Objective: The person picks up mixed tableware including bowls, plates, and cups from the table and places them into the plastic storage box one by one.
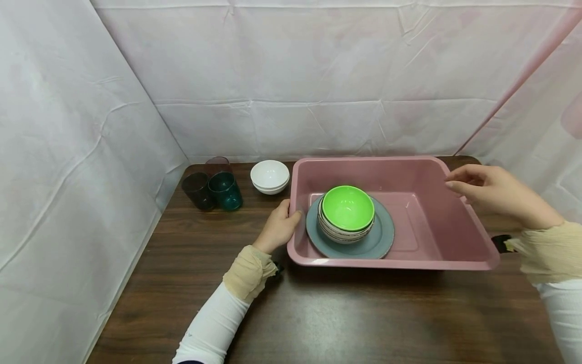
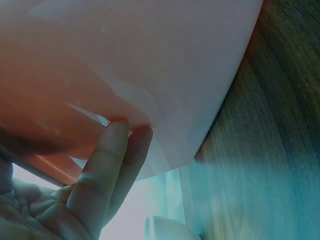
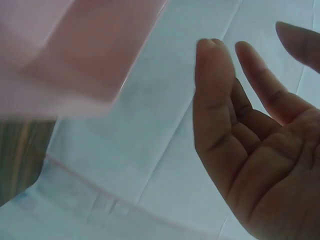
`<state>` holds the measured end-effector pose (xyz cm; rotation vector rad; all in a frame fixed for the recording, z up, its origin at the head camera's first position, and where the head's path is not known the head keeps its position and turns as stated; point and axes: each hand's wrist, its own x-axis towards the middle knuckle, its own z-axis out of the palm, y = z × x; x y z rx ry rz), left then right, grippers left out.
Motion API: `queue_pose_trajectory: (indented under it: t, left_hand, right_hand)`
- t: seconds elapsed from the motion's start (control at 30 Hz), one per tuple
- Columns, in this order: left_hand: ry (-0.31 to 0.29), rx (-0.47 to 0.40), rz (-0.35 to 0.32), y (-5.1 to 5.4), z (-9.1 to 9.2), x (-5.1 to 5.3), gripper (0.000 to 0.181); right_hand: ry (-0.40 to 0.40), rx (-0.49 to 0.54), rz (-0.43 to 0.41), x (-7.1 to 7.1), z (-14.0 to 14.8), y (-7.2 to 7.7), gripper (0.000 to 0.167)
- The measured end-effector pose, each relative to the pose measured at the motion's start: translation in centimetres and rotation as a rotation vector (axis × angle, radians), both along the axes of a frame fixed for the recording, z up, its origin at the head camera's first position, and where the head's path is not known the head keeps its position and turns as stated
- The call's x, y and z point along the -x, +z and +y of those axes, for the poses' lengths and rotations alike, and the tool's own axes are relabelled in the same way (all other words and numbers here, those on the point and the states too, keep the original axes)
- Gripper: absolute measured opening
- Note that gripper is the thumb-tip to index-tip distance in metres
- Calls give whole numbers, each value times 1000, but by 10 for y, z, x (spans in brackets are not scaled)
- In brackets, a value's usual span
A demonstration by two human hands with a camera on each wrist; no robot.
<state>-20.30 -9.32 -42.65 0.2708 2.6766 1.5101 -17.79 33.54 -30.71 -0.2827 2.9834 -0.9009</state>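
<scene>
A pink plastic tub [image 1: 391,264] stands on the table. Inside, at its left, lies a blue-grey plate [image 1: 385,235] bearing a stack of pale bowls [image 1: 342,235] topped by a bright green bowl [image 1: 348,208]. My left hand [image 1: 278,227] grips the tub's left rim, thumb on top; the left wrist view shows its fingers [image 2: 102,170] against the outer wall. My right hand [image 1: 493,194] hovers by the right rim with loosely bent fingers and nothing in them. A gap separates it from the tub [image 3: 95,55] in the right wrist view.
Left of the tub, two stacked white bowls [image 1: 270,177] sit near the back edge. Further left stand a teal glass [image 1: 226,192], a dark glass [image 1: 198,191] and a purplish clear glass [image 1: 217,163]. White sheets [image 1: 291,76] hang behind and beside the wooden table [image 1: 191,283].
</scene>
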Motion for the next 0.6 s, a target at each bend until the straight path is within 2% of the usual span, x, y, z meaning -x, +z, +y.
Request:
queue_pose_trajectory:
  t: [0.17, 0.37, 0.43, 0.6]
  left_hand:
    - [2, -5, -7, 0, 0, -1, 39]
    - [1, -11, -4, -1, 1, 0, 40]
    - [0, -14, -3, -1, 0, 0, 40]
    - [-3, -17, -6, 0, 0, 0, 39]
  right_hand:
    - [-24, 18, -29, -3, 24, -12, 37]
    - [-72, -42, -6, -4, 45, -32, 51]
    - [-78, -60, -36, -5, 50, -39, 59]
    - [-72, -28, -140, -4, 52, -56, 69]
